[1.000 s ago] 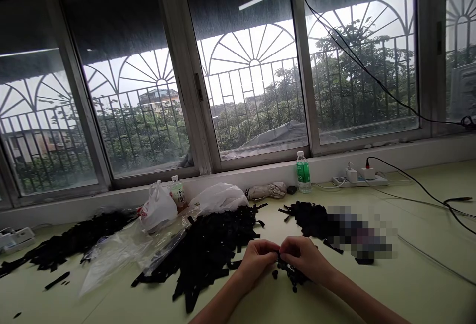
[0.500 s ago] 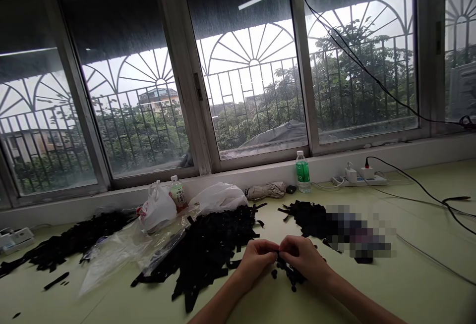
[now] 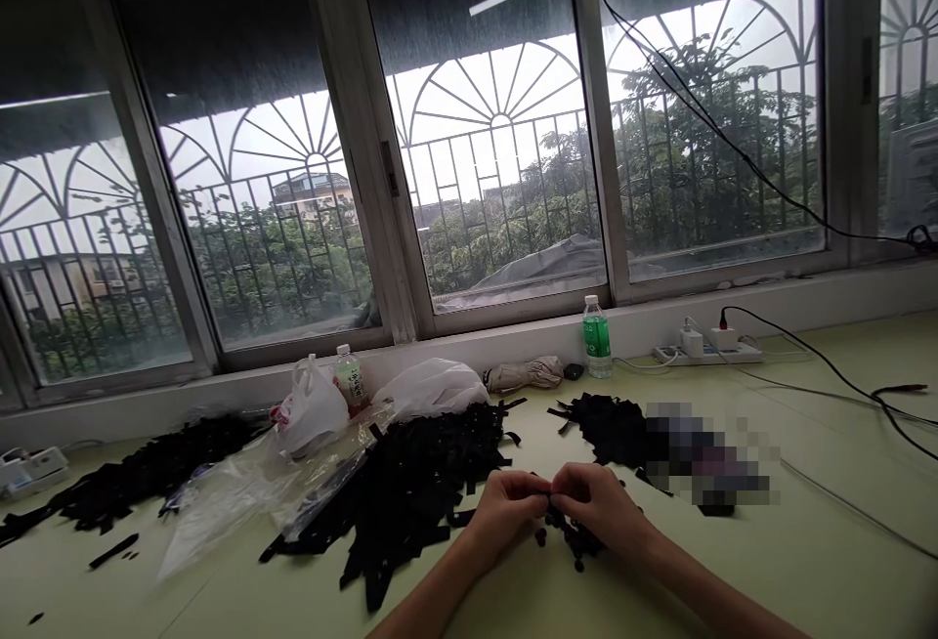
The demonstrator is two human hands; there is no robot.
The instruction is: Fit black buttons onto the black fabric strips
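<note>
My left hand [image 3: 507,514] and my right hand [image 3: 599,506] meet at the fingertips above the pale green table [image 3: 821,561]. Both are closed in a pinch on a small dark piece between them, too small to make out. Beneath and between my hands lie several small black round pieces [image 3: 578,549], partly hidden by my right hand. Left of my left hand spreads a large pile of black fabric strips [image 3: 410,483]. Behind my right hand is a smaller pile of black strips [image 3: 612,429], its right end next to a blurred patch.
Clear plastic [image 3: 220,512], a white bag [image 3: 312,409] and a drink bottle [image 3: 352,380] stand back left, near another black pile [image 3: 161,463]. A green-labelled bottle [image 3: 597,338] stands by the window ledge. A power strip [image 3: 707,354] and cables lie back right.
</note>
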